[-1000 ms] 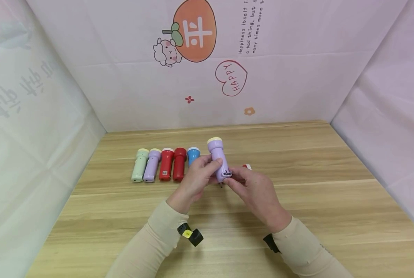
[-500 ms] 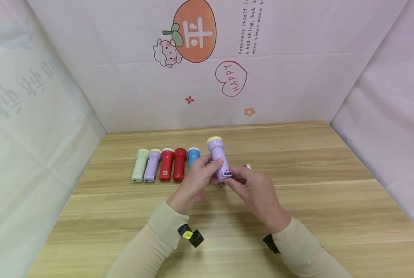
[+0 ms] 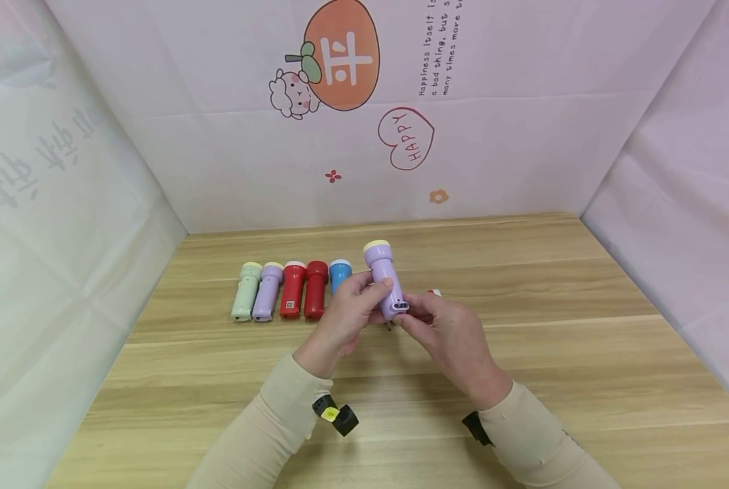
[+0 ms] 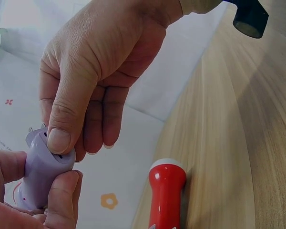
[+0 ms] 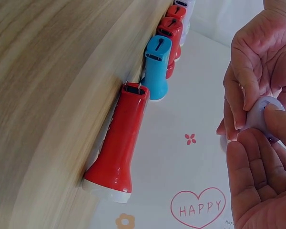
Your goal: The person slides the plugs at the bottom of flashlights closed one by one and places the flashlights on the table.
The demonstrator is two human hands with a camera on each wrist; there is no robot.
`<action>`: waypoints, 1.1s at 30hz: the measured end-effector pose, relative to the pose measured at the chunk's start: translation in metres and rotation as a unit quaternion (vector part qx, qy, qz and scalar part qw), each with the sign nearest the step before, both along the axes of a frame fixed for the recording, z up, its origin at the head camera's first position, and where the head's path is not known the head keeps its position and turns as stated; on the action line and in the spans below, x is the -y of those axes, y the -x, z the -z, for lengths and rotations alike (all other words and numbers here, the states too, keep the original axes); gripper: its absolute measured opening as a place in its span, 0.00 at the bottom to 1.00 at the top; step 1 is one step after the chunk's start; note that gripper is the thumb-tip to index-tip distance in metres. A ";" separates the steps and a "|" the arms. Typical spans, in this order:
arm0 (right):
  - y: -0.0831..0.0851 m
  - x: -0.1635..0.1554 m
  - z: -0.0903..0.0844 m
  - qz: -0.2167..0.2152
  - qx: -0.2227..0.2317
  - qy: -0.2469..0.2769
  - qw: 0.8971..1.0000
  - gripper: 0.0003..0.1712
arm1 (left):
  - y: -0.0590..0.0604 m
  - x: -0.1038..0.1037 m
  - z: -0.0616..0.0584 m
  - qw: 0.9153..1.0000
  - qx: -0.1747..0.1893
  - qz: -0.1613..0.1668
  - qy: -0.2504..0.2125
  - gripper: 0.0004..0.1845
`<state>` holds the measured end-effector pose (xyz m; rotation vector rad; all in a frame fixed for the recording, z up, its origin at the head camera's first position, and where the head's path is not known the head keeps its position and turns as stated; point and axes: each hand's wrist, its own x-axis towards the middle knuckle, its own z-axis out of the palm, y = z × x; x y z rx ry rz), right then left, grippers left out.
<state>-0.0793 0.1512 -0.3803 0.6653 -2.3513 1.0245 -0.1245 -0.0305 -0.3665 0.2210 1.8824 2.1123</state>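
Observation:
A purple flashlight (image 3: pixel 379 255) with a cream lens rim is held above the table, lens end pointing away. My left hand (image 3: pixel 347 314) grips its barrel, thumb along the side. At the tail, my right hand (image 3: pixel 456 339) pinches with thumb and fingers. The left wrist view shows the right thumb (image 4: pixel 60 139) pressed on the tail face, partly covering a dark slot, with thin metal prongs (image 4: pixel 36 128) showing at the edge. Below the hands lies a red flashlight (image 5: pixel 122 143) with a white rim, mostly hidden in the head view.
To the left, flashlights lie in a row: pale green (image 3: pixel 246 292), purple (image 3: pixel 268 293), red (image 3: pixel 293 291), dark red (image 3: pixel 315 292) and blue (image 3: pixel 341 273). The wooden table (image 3: pixel 523 265) meets a printed cloth backdrop (image 3: pixel 505 156) behind, with cloth at both sides.
The dark metal at the purple flashlight's tail stuck out more a second ago and now looks flatter in its slot. Both hands and the flashlight have stayed nearly still.

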 end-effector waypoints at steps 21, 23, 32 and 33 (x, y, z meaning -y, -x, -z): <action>0.000 0.001 -0.001 0.015 0.010 -0.009 1.000 0.22 | -0.001 0.000 -0.001 1.000 0.002 -0.004 0.000 0.25; 0.000 0.001 -0.001 0.016 0.010 -0.010 1.000 0.22 | -0.001 0.000 -0.001 1.000 0.003 -0.005 0.000 0.26; 0.001 0.001 -0.002 0.015 0.012 -0.008 1.000 0.23 | -0.002 0.000 -0.002 1.000 0.003 -0.007 0.000 0.26; 0.001 0.001 -0.003 0.016 0.012 -0.008 1.000 0.23 | -0.002 0.000 -0.002 1.000 0.003 -0.006 -0.001 0.26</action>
